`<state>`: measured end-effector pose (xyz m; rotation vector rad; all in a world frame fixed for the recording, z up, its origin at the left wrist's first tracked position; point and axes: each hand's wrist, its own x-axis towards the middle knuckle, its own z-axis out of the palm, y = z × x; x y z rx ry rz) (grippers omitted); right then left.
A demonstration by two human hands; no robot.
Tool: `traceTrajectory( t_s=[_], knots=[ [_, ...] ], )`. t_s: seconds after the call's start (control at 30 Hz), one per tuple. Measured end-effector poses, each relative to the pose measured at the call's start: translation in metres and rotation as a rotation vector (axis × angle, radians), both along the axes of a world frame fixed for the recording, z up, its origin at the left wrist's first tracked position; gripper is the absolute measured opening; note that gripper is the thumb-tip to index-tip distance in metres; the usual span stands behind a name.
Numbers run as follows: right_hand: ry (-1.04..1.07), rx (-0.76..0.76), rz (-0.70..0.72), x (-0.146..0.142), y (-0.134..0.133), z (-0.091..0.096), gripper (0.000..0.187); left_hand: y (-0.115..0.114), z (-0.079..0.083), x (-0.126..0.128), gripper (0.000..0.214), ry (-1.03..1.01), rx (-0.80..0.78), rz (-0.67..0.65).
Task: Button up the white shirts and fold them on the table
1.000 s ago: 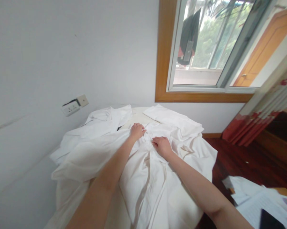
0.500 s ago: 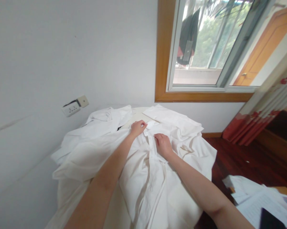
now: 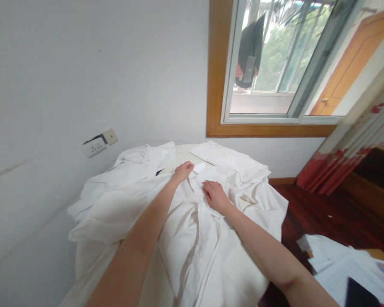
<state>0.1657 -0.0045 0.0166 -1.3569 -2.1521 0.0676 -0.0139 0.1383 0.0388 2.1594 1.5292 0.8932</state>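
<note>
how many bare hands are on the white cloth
2: the left hand on the white cloth, farther from the camera; the right hand on it, nearer and to the right. None seems hidden.

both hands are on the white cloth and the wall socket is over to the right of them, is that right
Not quite: the head view shows the wall socket to the left of them, not the right. The left hand and right hand are indeed on the white cloth.

Wood-framed window point(image 3: 271, 76) — dark item point(image 3: 251, 53) hanging beyond, wall socket point(image 3: 94, 146), red-hemmed curtain point(image 3: 348, 145) — papers point(image 3: 340, 266) at lower right
</note>
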Motion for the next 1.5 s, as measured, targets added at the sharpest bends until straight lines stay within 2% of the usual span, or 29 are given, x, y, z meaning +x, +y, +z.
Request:
traceTrajectory(
  t_s=[0.2, 0.33, 0.5, 0.6, 0.73, 0.9, 1.03, 1.13, 1.2, 1.27, 1.37, 1.5],
  knots=[
    [-0.053, -0.040, 0.005, -0.002, -0.001, 0.001, 0.021, -0.004, -0.004, -0.019, 0.021, 0.160, 0.158, -0.063],
    [-0.040, -0.037, -0.009, -0.002, 0.000, 0.001, 0.021, -0.007, -0.009, -0.027, 0.028, 0.261, 0.194, -0.108],
    [-0.053, -0.065, -0.010, -0.001, 0.001, -0.004, 0.021, -0.020, -0.007, -0.029, 0.033, 0.374, 0.269, -0.021],
    [-0.060, -0.070, -0.015, -0.001, 0.001, -0.005, 0.022, -0.042, -0.003, -0.028, 0.031, 0.393, 0.307, -0.052],
    [-0.057, -0.035, -0.022, 0.001, -0.002, 0.001, 0.021, -0.083, -0.003, -0.032, 0.027, 0.396, 0.270, -0.145],
    [-0.080, -0.028, -0.056, 0.007, -0.005, 0.022, 0.022, -0.129, -0.019, -0.041, 0.030, 0.380, 0.214, -0.147],
    [-0.184, -0.163, -0.145, 0.016, -0.011, 0.033, 0.025, -0.147, -0.034, -0.048, 0.045, 0.471, 0.134, -0.181],
    [-0.275, -0.288, -0.207, 0.022, -0.025, 0.025, 0.034, -0.153, -0.039, -0.052, 0.053, 0.532, 0.073, -0.223],
    [-0.331, -0.319, -0.174, 0.027, -0.037, 0.014, 0.050, -0.155, -0.038, -0.054, 0.054, 0.541, 0.065, -0.268],
    [-0.368, -0.334, -0.109, 0.032, -0.047, 0.004, 0.058, -0.156, -0.036, -0.056, 0.051, 0.533, 0.075, -0.317],
    [-0.369, -0.334, -0.010, 0.043, -0.056, -0.004, 0.058, -0.160, -0.030, -0.058, 0.050, 0.509, 0.100, -0.426],
    [-0.319, -0.294, 0.053, 0.054, -0.057, -0.002, 0.056, -0.167, -0.022, -0.062, 0.053, 0.484, 0.104, -0.548]
  ],
)
